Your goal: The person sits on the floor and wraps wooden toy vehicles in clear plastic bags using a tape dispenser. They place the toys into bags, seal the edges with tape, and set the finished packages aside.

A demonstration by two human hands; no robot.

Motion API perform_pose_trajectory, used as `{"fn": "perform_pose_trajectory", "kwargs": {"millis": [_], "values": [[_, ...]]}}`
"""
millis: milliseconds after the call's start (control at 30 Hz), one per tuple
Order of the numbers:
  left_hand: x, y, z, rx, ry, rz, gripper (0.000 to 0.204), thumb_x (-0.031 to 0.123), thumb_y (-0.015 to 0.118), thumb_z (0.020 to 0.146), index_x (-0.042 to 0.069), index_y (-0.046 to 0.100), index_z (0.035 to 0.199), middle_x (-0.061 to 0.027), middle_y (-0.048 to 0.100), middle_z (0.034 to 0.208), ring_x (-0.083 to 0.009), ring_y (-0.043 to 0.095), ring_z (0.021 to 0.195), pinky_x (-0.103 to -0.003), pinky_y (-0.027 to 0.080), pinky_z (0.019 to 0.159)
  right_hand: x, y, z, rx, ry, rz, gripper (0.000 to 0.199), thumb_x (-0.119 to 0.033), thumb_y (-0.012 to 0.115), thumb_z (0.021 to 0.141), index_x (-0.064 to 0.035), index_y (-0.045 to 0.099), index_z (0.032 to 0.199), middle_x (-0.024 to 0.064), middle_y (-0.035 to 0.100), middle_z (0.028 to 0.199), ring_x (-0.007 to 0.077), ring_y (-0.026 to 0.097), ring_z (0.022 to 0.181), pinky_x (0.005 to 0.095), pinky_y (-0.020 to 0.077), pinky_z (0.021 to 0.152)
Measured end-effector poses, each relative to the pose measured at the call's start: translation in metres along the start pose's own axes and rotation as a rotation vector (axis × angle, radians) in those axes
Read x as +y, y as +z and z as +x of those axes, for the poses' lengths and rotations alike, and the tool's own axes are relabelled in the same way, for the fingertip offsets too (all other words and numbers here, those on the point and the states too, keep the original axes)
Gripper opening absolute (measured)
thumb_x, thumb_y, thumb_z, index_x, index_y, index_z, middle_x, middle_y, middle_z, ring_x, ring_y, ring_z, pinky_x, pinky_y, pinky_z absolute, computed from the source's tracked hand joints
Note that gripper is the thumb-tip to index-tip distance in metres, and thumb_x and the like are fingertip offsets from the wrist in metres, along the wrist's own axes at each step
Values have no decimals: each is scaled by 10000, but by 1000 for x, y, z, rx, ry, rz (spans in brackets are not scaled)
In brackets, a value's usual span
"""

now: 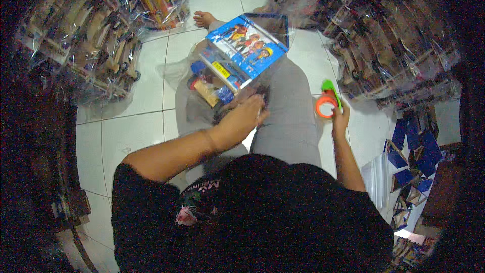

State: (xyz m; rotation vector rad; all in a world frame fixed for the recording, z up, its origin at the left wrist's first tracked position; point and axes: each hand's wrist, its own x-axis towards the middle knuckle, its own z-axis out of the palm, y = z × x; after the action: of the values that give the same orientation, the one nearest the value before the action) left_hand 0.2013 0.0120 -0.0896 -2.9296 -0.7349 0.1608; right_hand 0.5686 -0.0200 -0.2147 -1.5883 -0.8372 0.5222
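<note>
On my lap, across the grey trousers, lies a blue picture-printed box (252, 45) in clear plastic, tilted toward the left. Small pieces in blue and tan (204, 91) sit at its near left side, under the same wrapping. My left hand (242, 115) is at the near edge of this package, its fingers curled in; what they pinch is hidden. Out to the right, just above the floor beside my leg, my right hand (341, 120) grips a hand-held tape dispenser (329, 87) with a green body and an orange roll.
Stacks of plastic-wrapped wooden pieces (91, 50) rise on the left, and more wrapped stacks (389, 35) on the right. A colourful wrapped package (164, 2) stands at the far left. Blue-and-brown pieces (414, 146) lie scattered at right, beside white sheets (376, 179). White tiles (134, 126) cover the floor.
</note>
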Motion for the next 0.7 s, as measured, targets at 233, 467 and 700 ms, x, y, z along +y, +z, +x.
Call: {"fn": "perform_pose_trajectory", "kwargs": {"millis": [233, 467, 700], "values": [[-90, -132, -89, 259, -124, 503, 315, 219, 524, 805, 210, 511, 1120, -34, 480, 1335, -239, 395, 1295, -570, 166, 1117, 45, 34, 19, 103, -412, -842, 587, -189, 648, 773, -5, 449, 1294, 216, 443, 1289, 351, 469, 1133, 443, 343, 995], [-119, -165, -74, -49, 170, 512, 122, 194, 557, 776, 137, 649, 832, -25, 581, 940, -201, 571, 914, -445, 361, 994, -163, 152, -114, -697, -447, -199, 1078, -335, 757, 700, 22, 60, 1441, 245, 101, 1493, 337, 111, 1398, 406, 154, 1121], [-153, -200, 12, 88, -188, 346, 322, 340, 542, 858, 44, 660, 809, -148, 623, 717, -316, 618, 707, -422, 460, 738, -117, 162, -85, -1287, 86, -343, 1429, -618, 796, 541, 56, -112, 1415, 275, -1, 1496, 356, 39, 1405, 408, 115, 1141]]}}
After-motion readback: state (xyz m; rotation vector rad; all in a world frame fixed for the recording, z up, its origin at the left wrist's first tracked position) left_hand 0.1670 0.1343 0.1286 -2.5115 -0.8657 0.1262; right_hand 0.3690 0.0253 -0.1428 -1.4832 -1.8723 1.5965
